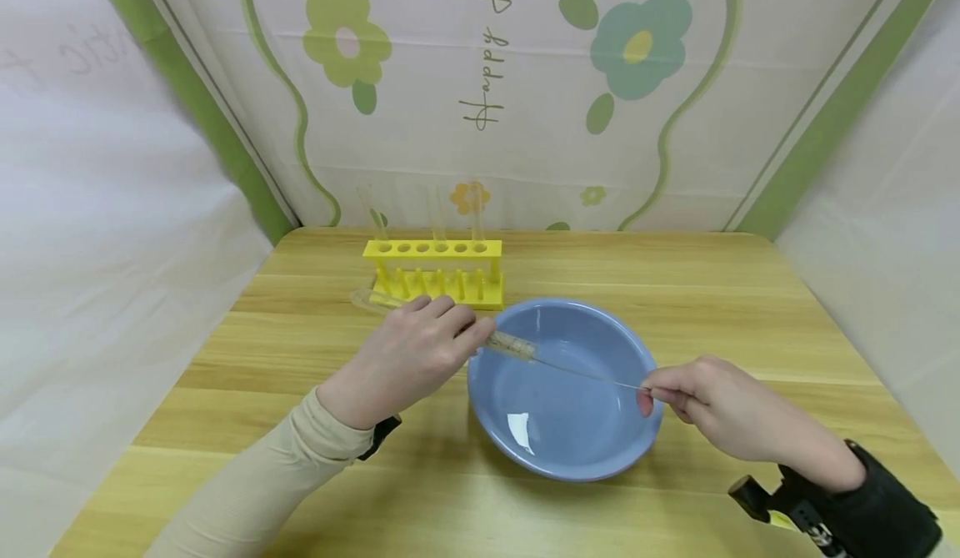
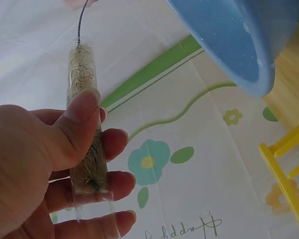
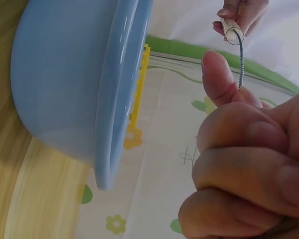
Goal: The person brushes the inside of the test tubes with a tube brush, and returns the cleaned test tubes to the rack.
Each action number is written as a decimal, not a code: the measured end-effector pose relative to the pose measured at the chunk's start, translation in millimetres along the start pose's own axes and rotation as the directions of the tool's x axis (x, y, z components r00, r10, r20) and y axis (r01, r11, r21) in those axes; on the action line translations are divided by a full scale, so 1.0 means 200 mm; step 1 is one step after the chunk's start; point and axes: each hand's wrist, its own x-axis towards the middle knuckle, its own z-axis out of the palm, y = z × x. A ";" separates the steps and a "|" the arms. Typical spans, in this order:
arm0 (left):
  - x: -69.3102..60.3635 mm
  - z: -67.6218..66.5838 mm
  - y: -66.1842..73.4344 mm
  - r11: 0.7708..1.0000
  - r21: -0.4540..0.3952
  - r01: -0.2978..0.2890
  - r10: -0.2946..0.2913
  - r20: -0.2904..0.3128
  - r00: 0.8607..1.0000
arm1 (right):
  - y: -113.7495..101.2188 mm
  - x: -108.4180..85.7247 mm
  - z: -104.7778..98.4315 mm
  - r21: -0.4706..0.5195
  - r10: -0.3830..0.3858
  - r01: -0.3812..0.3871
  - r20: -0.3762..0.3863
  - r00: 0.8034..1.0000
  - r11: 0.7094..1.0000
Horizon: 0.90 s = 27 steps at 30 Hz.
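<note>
My left hand (image 1: 420,349) grips a clear glass test tube (image 1: 369,298), holding it tilted above the left rim of a blue basin (image 1: 558,404). A test tube brush (image 2: 82,64) with pale bristles sits inside the tube; in the left wrist view its bristle tip stops short of the tube's lower part. The brush's thin twisted wire handle (image 3: 241,64) comes out of the tube's mouth and runs over the basin. Near the basin's right rim my right hand (image 1: 723,404) pinches that wire between thumb and forefinger, its other fingers curled.
Behind the basin to the left stands a yellow test tube rack (image 1: 433,249) with three clear tubes upright in it. All this is on a wooden table (image 1: 675,283), with flowered white cloth (image 1: 525,149) behind it and white cloth at both sides.
</note>
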 end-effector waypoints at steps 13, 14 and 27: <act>0.01 0.00 0.01 1.000 0.029 0.002 -0.001 -0.017 1.000 | -0.01 0.01 0.00 0.061 0.031 -0.032 0.017 0.999 0.998; 0.01 0.00 0.01 0.999 0.033 0.000 0.000 -0.019 1.000 | -0.01 0.02 0.00 0.067 0.030 -0.031 0.017 0.999 0.997; 0.07 0.04 0.08 0.997 0.054 -0.056 0.060 -0.084 0.995 | -0.07 0.08 0.02 0.223 0.000 -0.014 0.065 0.998 0.975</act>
